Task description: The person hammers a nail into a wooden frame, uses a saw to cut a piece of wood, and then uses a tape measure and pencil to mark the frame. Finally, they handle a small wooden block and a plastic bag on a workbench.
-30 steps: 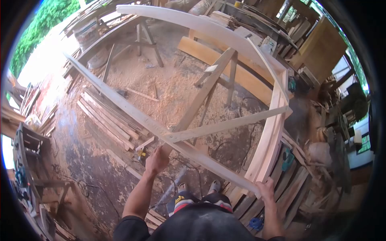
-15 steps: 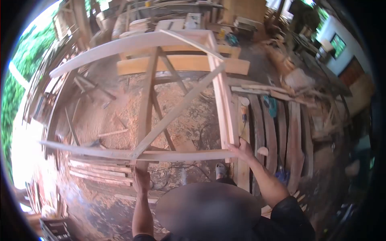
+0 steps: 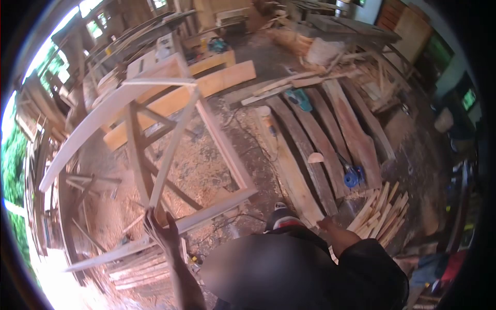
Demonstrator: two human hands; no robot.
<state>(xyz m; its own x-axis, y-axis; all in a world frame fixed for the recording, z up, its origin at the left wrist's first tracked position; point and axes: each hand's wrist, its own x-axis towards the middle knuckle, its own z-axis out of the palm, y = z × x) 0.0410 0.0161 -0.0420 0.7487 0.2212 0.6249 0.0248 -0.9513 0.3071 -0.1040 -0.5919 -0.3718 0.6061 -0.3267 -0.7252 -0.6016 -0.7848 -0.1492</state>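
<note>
A large pale wooden frame [image 3: 222, 138] stands in front of me, with a long curved board [image 3: 85, 132] along its far side and a diagonal brace [image 3: 173, 147] across it. My left hand [image 3: 163, 232] grips its near rail [image 3: 212, 211] where the brace meets it, thumb and fingers on either side of the wood. Away from the frame, my right hand [image 3: 330, 227] hangs low beside my body near a long plank [image 3: 289, 170]; nothing shows in it, and its fingers are too foreshortened to read.
Rough planks [image 3: 305, 139] lie on the right, with a teal power tool [image 3: 299, 99] and a blue tool [image 3: 353, 176] on them. Thin sticks [image 3: 382, 214] are piled nearer me. A trestle [image 3: 135, 155] stands under the frame. Another person's clothing [image 3: 434, 268] shows at lower right.
My right hand has left the frame's near right corner and dropped to the right. My left hand has shifted up onto the near rail. The view has turned right, and the frame appears rotated.
</note>
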